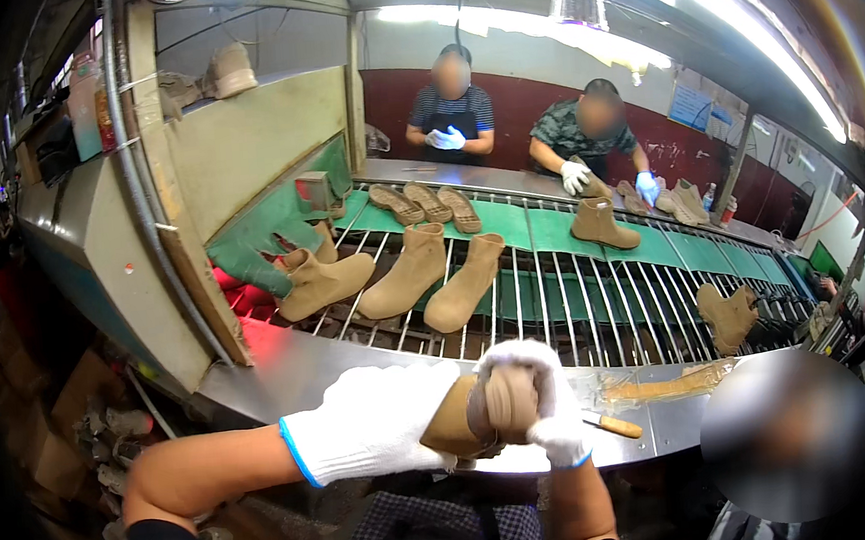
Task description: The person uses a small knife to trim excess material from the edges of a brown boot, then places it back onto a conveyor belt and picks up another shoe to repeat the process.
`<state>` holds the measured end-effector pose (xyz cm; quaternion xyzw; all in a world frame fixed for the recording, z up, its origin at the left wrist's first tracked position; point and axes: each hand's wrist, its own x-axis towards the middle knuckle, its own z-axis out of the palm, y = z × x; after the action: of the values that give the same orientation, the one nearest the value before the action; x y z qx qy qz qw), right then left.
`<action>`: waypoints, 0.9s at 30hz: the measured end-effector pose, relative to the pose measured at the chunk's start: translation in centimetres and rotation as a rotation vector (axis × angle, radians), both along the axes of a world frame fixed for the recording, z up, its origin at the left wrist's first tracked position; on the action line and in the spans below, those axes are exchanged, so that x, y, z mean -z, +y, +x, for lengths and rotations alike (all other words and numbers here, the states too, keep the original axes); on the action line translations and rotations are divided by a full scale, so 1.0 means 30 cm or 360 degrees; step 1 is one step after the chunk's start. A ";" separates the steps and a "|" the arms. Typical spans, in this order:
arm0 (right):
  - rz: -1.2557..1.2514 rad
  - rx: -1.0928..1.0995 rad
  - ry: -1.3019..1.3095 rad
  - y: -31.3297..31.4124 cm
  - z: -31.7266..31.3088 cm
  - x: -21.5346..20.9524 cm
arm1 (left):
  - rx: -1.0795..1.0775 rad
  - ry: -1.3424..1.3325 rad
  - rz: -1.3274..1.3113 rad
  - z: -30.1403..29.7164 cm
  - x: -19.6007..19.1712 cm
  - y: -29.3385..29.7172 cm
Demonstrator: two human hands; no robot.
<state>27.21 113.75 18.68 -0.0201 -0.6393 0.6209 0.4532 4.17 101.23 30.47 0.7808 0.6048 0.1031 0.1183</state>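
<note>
A checked apron (421,537) fills the foreground below a worker's 2 white-gloved hands, which meet around 1 tan boot (450,421) by the near edge of the metal ledge (670,436). The right hand (554,402) curls over the boot's paler, ridged end, fingers bent round it; the left hand (387,414) backs the brown side, its fingertips hidden, so whether they pinch or lie flat cannot be told. Good handling here would likely mean a steady left palm and even right-hand pressure, sparing the soft-looking upper any crease. A wooden-handled tool (619,425), near the right hand, deserves elbow room. Beyond, 3 soles (428,202) and several boots (408,272) rest opposite 2 co-workers (452,113).
</note>
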 end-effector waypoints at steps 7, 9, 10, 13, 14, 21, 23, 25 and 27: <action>-0.0401 0.0017 0.0711 -0.001 -0.055 0.057 | -0.0065 0.0205 -0.0385 0.107 -0.081 0.073; -0.0580 0.0045 0.1003 -0.007 -0.083 0.038 | -0.0091 0.0249 -0.0411 0.139 -0.114 0.103; -0.0480 0.0155 0.0882 -0.011 -0.073 0.027 | -0.0068 0.0272 -0.0423 0.158 -0.126 0.118; -0.0405 0.0250 0.0471 0.029 -0.008 0.030 | 0.0007 0.0313 -0.0430 0.183 -0.129 0.169; -0.0480 0.0220 0.0513 0.032 -0.008 0.025 | 0.0036 0.0322 -0.0427 0.190 -0.127 0.184; -0.0047 0.0319 0.0177 0.066 0.111 0.034 | 0.0082 0.0372 -0.0412 0.272 -0.142 0.225; -0.0121 0.0353 0.0135 0.042 0.145 0.009 | 0.0091 0.0356 -0.0337 0.286 -0.124 0.226; -0.0148 0.0382 0.0102 0.026 0.173 -0.006 | 0.0157 0.0354 -0.0289 0.294 -0.109 0.219; -0.0144 0.0400 0.0075 0.008 0.197 -0.012 | 0.0222 0.0329 -0.0265 0.302 -0.104 0.221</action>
<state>33.11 113.99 19.04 -0.1058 -0.5923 0.5878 0.5408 13.23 107.87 33.59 0.8148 0.5645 -0.0369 0.1266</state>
